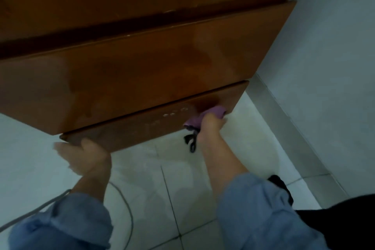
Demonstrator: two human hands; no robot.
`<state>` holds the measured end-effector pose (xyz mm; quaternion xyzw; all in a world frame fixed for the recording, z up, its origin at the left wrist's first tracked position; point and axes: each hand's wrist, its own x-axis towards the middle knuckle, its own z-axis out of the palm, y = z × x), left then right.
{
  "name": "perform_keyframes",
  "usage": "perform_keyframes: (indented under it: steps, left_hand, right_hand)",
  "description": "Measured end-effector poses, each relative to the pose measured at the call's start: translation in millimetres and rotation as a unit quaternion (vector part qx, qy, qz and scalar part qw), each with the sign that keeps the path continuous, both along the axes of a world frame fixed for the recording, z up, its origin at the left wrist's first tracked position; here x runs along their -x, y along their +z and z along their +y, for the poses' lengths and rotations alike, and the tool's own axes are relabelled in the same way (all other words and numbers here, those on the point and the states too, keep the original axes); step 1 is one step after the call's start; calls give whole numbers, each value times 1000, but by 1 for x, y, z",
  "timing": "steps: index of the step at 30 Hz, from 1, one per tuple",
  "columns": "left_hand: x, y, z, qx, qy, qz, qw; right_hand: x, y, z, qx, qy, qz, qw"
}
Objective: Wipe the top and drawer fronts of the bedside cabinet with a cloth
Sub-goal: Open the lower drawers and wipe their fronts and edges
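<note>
At lower centre of frame, right hand (211, 124) gripped purple cloth (215, 112) against lower drawer front (142, 126); left hand (85, 154) gripped drawer's lower left edge.

- The bedside cabinet (142, 71), filling the upper frame, is brown wood with a smooth, glossy varnish.
- The cloth (215, 112) at centre right is soft purple fabric.
- The floor (182, 178) below is pale, smooth, glazed tile.
- Both sleeves (261, 213) are matt blue cloth.
</note>
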<state>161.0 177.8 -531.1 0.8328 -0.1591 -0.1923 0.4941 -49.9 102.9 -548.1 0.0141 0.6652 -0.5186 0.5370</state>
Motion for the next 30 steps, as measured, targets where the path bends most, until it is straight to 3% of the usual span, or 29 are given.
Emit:
perform_keyframes:
  steps: [2, 7, 11, 14, 16, 17, 19, 21, 23, 25, 27, 28, 30]
  left_hand:
    - [-19, 6, -1, 20, 8, 14, 1000]
    - [-26, 12, -3, 43, -24, 30, 998]
    - [-30, 6, -2, 47, -19, 43, 998]
    - [-34, 3, 0, 73, -14, 53, 996]
    - [-34, 1, 0, 82, -25, 52, 995]
    - [-34, 0, 1, 75, -35, 45, 996]
    - [-32, 1, 4, 62, -47, 26, 997]
    - [-32, 0, 6, 62, -57, 11, 996]
    - [-34, -1, 5, 58, -53, 13, 997]
    - [-31, 0, 5, 53, -53, 19, 997]
    - [-33, 7, 8, 56, -64, 41, 996]
    - [-36, 8, 9, 65, -67, 59, 994]
    - [-50, 8, 12, 64, -81, 94, 990]
  right_hand:
    - [22, 9, -15, 30, -73, 26, 997]
    - [18, 2, -21, 24, -62, 111, 992]
    - [-29, -7, -6, 60, 57, 300, 950]
    - [-75, -23, 20, 103, 171, 298, 934]
    - [-103, -36, 27, 130, 207, 343, 907]
    - [-116, -42, 30, 178, 196, 398, 878]
    - [-136, -65, 33, 256, 160, 540, 785]
    - [-150, -89, 31, 281, 149, 640, 699]
    - [-167, -98, 42, 294, 176, 668, 661]
    - [-186, -100, 55, 316, 221, 633, 671]
    - [-201, -101, 69, 312, 343, 585, 666]
    - [-205, -96, 71, 309, 426, 567, 634]
    - [-211, -92, 76, 315, 605, 558, 472]
